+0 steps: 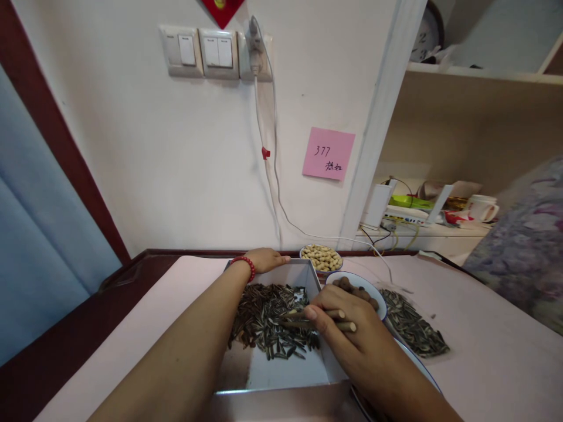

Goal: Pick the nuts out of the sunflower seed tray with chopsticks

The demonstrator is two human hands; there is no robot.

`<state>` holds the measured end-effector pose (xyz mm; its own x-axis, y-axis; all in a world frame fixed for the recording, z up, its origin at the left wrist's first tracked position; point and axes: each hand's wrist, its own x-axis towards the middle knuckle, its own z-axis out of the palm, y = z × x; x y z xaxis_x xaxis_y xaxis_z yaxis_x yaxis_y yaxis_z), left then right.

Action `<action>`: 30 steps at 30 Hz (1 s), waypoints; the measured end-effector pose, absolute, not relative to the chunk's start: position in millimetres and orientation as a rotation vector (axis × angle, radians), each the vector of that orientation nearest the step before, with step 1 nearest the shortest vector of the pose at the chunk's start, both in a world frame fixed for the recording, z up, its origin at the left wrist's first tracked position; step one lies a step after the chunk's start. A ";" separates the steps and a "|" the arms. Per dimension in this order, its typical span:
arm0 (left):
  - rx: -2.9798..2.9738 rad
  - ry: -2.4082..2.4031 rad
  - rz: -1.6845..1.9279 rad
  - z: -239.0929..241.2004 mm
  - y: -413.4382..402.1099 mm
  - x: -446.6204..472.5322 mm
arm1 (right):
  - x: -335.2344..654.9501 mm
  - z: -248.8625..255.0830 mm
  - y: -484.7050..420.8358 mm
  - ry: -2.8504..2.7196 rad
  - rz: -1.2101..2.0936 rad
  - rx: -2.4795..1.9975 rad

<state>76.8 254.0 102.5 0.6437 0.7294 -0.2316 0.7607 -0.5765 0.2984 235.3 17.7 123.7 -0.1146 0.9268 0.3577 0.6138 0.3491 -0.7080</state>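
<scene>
My left hand [264,259] grips the far rim of a white box [285,372], fingers curled over its edge; a red bead bracelet circles that wrist. Striped sunflower seeds [268,316] lie heaped inside the box. My right hand [347,334] is closed on a pair of wooden chopsticks [316,319], whose tips reach into the seeds near the box's right wall.
A bowl of peanuts [321,257] stands behind the box. A white bowl with brown nuts [367,290] sits right of it, beside a loose pile of seeds [413,325] on the pink table [484,351]. A white cable [275,170] hangs down the wall.
</scene>
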 end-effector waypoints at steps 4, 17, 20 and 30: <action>2.498 1.170 -0.108 101.6 255.0 75.9 | 235.1 122.8 18.7 -1.833 0.519 -1.357; 2.437 1.167 -0.067 100.5 257.2 75.5 | 233.6 120.5 19.8 -1.809 0.480 -1.355; 2.373 1.158 0.003 99.3 257.9 73.2 | 233.8 122.3 18.3 -1.810 0.480 -1.362; 1.805 1.113 1.018 123.2 261.2 78.0 | 229.9 117.5 20.2 -1.862 0.528 -1.337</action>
<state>78.0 261.2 123.2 0.2993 0.9259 0.2304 0.3112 -0.3229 0.8938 229.9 20.2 117.5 -0.1542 0.9261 0.3444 0.6074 0.3637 -0.7063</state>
